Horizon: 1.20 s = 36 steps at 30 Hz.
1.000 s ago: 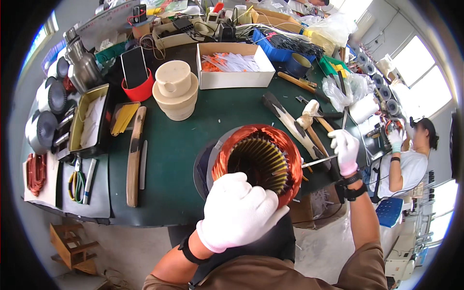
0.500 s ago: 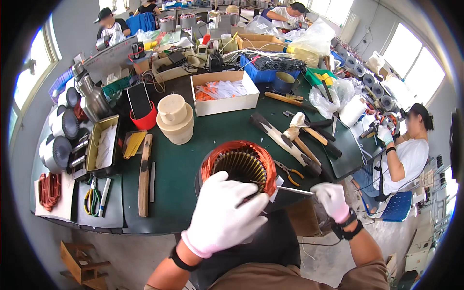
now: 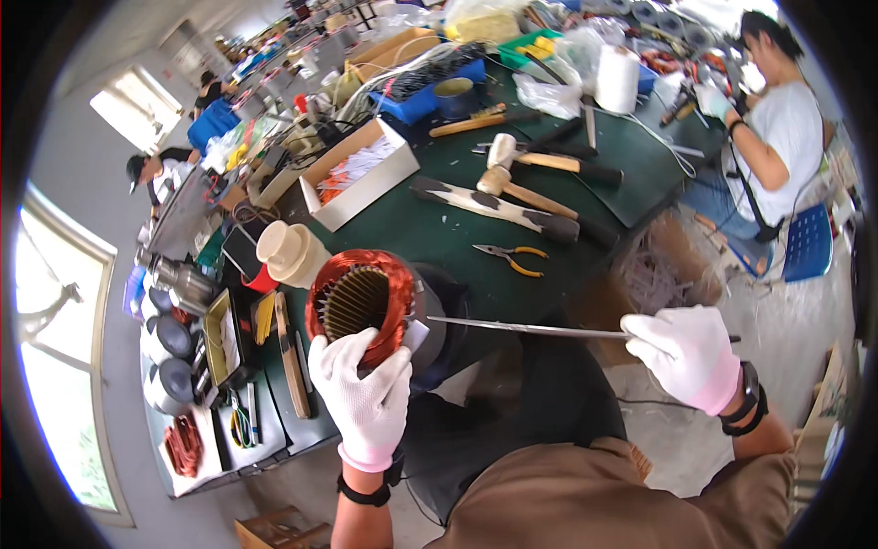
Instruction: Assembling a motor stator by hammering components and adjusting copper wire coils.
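A motor stator with a ring of copper windings [image 3: 401, 295] lies tipped at the near edge of the green table, its slotted bore facing left. My left hand [image 3: 364, 395], in a white glove, has its fingers curled over the near rim of the windings. Out to the right, my gloved right hand [image 3: 688, 355] grips a long thin metal rod [image 3: 526, 328]. The rod points left, its tip close to the stator's outer side, beside a small white slip [image 3: 416, 335]. Whether the tip touches the stator I cannot tell.
Beyond the stator lie pliers [image 3: 512, 257], two mallets [image 3: 540, 197] and a black-and-white bar [image 3: 485, 205]. A cream stepped cylinder [image 3: 291, 256] and a white box of slips [image 3: 366, 188] stand behind it. A co-worker [image 3: 777, 137] sits at right.
The view has swung and tilted. My right hand has moved away from the stator, with more of the rod showing. The stator is now tipped over toward the left, my left hand still at its rim.
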Available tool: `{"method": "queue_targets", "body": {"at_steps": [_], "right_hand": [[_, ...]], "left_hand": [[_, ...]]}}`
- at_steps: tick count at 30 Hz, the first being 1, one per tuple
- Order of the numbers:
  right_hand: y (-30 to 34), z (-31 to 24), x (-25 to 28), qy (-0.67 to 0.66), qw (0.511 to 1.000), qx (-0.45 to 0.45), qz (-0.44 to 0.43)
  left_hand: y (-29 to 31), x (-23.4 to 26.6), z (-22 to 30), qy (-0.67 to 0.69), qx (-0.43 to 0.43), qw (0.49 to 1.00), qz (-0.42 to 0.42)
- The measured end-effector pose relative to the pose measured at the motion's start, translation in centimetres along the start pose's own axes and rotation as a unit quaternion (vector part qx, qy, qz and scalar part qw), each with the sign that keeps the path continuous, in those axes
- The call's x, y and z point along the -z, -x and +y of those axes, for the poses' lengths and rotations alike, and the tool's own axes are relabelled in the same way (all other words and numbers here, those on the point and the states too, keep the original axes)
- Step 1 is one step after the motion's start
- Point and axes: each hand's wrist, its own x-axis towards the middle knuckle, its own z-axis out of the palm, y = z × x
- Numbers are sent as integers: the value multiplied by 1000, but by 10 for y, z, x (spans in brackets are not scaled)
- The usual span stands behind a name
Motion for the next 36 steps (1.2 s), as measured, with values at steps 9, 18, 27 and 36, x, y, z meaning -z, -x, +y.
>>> {"method": "queue_targets", "body": {"at_steps": [9, 18, 27, 36], "right_hand": [[-20, -6, 2, 63, 996, 54, 29], [-44, -26, -2, 114, 989, 91, 13], [-66, -10, -75, -11, 998, 62, 18], [-87, 12, -91, -72, 995, 73, 0]], "left_hand": [[-29, -30, 29, -100, 45, 994, 4], [-21, -25, 16, -68, 61, 996, -2], [-21, -33, 21, -80, 81, 993, 19], [-9, 5, -52, 124, 27, 990, -65]]}}
